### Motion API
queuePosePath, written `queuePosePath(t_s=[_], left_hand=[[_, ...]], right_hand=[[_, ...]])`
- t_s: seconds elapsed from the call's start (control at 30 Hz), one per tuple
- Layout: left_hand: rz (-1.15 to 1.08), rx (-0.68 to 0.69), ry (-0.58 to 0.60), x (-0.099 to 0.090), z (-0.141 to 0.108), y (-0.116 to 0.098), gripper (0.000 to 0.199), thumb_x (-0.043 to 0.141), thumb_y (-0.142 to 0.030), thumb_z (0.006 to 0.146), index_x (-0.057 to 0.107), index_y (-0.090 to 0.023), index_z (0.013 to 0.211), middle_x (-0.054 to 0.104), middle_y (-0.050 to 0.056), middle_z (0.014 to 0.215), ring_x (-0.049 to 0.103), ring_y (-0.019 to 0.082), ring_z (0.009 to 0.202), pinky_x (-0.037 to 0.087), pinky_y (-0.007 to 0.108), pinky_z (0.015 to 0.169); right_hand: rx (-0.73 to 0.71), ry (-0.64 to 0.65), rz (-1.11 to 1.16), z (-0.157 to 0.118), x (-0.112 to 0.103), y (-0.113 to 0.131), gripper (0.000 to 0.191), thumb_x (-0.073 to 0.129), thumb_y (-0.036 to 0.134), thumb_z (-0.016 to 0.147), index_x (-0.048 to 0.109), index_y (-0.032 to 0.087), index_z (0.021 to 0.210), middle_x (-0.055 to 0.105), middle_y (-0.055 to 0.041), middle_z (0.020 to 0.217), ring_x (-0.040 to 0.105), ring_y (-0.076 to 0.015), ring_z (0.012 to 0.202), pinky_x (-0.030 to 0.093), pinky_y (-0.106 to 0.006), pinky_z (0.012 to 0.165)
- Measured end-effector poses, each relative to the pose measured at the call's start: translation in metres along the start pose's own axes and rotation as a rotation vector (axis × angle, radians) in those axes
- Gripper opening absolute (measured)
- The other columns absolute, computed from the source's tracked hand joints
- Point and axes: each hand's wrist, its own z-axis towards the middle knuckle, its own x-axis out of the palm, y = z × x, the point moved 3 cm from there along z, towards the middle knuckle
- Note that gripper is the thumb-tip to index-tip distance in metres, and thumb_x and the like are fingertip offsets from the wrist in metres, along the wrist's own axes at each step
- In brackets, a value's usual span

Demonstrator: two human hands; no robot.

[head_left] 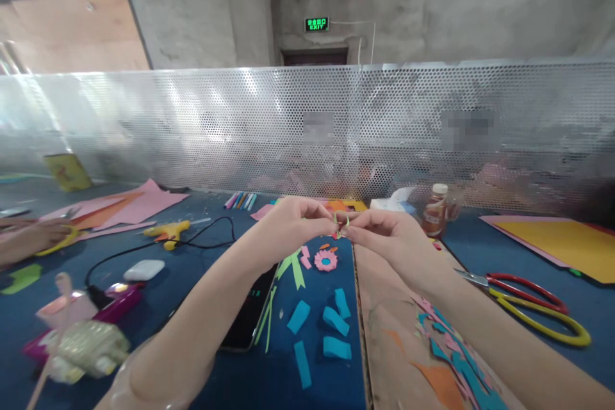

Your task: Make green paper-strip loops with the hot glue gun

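My left hand (303, 221) and my right hand (387, 232) meet above the far middle of the blue table. Their fingertips pinch a small bent light green paper strip (336, 220) between them; a reddish bit shows beneath it, too small to name. Just below lies a pink paper flower (326, 261) with a blue centre, small pink and orange scraps around it. More green paper strips (294, 268) lie to the left, partly over a dark phone (247, 327). Closer to me are several folded blue paper pieces (335, 320).
On the right, cardboard (384, 298) carries paper scraps beneath my forearm, beside scissors (538, 304) and a brown bottle (435, 211). At left are a yellow glue gun (168, 232) with its cord, a white case (144, 270) and another person's hand (33, 240). A perforated metal screen (230, 128) stands behind.
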Motion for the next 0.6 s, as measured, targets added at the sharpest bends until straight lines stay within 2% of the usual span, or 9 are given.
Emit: queuePosePath(t_s=[0.2, 0.4, 0.6], left_hand=[[-0.006, 0.005, 0.008, 0.0007, -0.0006, -0.0008, 0.011, 0.055, -0.026, 0.069, 0.061, -0.018, 0.065, 0.054, -0.001, 0.066, 0.046, 0.012, 0.064, 0.034, 0.025, 0.062], [-0.014, 0.011, 0.005, -0.0004, -0.0016, -0.0017, 0.011, 0.055, -0.026, 0.069, 0.061, -0.018, 0.064, 0.055, -0.001, 0.066, 0.048, 0.013, 0.065, 0.036, 0.025, 0.062], [-0.025, 0.023, 0.010, -0.0007, -0.0019, -0.0012, 0.012, 0.055, -0.027, 0.068, 0.062, -0.018, 0.065, 0.058, -0.001, 0.067, 0.051, 0.013, 0.067, 0.038, 0.025, 0.065]], right_hand=[[-0.003, -0.016, 0.008, -0.0003, 0.0005, -0.0001, 0.009, 0.066, 0.029, 0.071, 0.065, 0.020, 0.069, 0.067, -0.0032, 0.097, 0.061, -0.0173, 0.089, 0.045, -0.032, 0.082], [0.009, -0.031, -0.014, -0.0013, 0.0020, 0.0017, 0.010, 0.065, 0.030, 0.071, 0.065, 0.020, 0.069, 0.067, -0.0034, 0.095, 0.060, -0.0185, 0.092, 0.044, -0.033, 0.083], [0.002, -0.056, -0.022, -0.0016, 0.0014, 0.0005, 0.011, 0.065, 0.030, 0.071, 0.064, 0.020, 0.069, 0.067, -0.0028, 0.089, 0.061, -0.0163, 0.083, 0.045, -0.031, 0.077]])
